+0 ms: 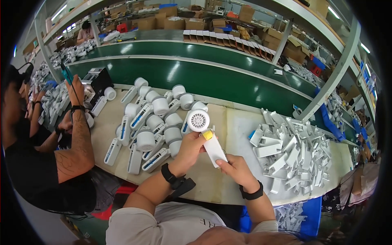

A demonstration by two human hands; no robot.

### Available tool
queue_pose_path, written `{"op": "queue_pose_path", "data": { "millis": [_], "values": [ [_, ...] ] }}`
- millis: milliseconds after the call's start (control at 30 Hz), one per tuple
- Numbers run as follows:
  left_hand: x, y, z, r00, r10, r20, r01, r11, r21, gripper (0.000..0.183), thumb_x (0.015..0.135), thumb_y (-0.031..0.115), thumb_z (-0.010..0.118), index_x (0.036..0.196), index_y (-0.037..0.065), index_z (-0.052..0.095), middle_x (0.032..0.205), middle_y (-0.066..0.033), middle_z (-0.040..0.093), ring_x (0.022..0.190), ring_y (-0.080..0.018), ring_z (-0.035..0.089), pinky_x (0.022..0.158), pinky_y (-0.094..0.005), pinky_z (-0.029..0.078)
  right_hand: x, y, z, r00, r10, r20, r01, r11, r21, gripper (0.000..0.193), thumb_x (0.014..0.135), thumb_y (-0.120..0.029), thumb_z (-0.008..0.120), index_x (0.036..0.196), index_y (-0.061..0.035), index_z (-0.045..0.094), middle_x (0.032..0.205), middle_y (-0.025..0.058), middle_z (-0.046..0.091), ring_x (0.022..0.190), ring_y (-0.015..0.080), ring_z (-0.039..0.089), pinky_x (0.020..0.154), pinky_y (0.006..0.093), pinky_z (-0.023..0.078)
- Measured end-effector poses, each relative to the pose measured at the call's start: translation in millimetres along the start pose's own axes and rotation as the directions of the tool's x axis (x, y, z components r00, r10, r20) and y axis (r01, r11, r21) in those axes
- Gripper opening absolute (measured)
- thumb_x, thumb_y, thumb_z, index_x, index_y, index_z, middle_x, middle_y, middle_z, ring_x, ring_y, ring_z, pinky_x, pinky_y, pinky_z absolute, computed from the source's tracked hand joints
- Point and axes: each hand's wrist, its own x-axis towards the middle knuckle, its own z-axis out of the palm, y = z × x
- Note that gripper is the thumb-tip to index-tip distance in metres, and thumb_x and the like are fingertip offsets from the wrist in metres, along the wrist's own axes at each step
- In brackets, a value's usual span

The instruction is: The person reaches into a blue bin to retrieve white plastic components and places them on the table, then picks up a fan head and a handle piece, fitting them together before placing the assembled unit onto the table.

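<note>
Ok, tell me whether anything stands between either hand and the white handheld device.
Nothing visible blocks either hand from the white device: the left hand grips it below its round head, the right hand holds its lower end. A yellow piece shows at the left thumb's tip; whether it sits between thumb and device is unclear.

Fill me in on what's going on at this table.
A person is holding a white gadget with a round, slotted head: the left grip is near its neck, the right grip at the handle's lower end. On the table, similar gadgets lie heaped to the left and loose white parts are piled to the right. Further left, a co-worker holds up a teal tool. A green belt runs beyond the table.
</note>
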Motion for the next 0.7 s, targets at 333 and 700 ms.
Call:
{"op": "queue_pose_path", "data": {
  "millis": [333, 700],
  "values": [
    [5.7, -12.6, -4.4, 1.0, 0.024, -0.012, -0.024, 0.999, -0.03, 0.027, 0.083, 0.016, 0.062, 0.105, 0.0, 0.058, 0.097, -0.0074, 0.061, 0.087, -0.0154, 0.06, 0.076, -0.0291, 0.05, 6.2, 7.7, -10.5, 0.997, 0.033, 0.071, -0.032, 0.999, -0.024, 0.043, 0.082, -0.042, 0.059, 0.083, 0.0015, 0.063, 0.062, 0.0081, 0.058, 0.057, 0.0158, 0.054, 0.055, 0.0291, 0.043],
    [6.8, -16.8, -8.5, 1.0, -0.008, 0.008, 0.008, 1.0, 0.026, 0.027, 0.084, 0.017, 0.06, 0.105, 0.001, 0.059, 0.099, -0.0053, 0.061, 0.088, -0.0141, 0.06, 0.078, -0.0285, 0.049, 8.0, 20.9, -9.1, 0.996, 0.042, 0.084, -0.036, 0.997, -0.073, 0.042, 0.081, -0.039, 0.061, 0.083, 0.0023, 0.062, 0.063, 0.009, 0.059, 0.057, 0.0153, 0.054, 0.054, 0.0293, 0.042]
  ]
}}
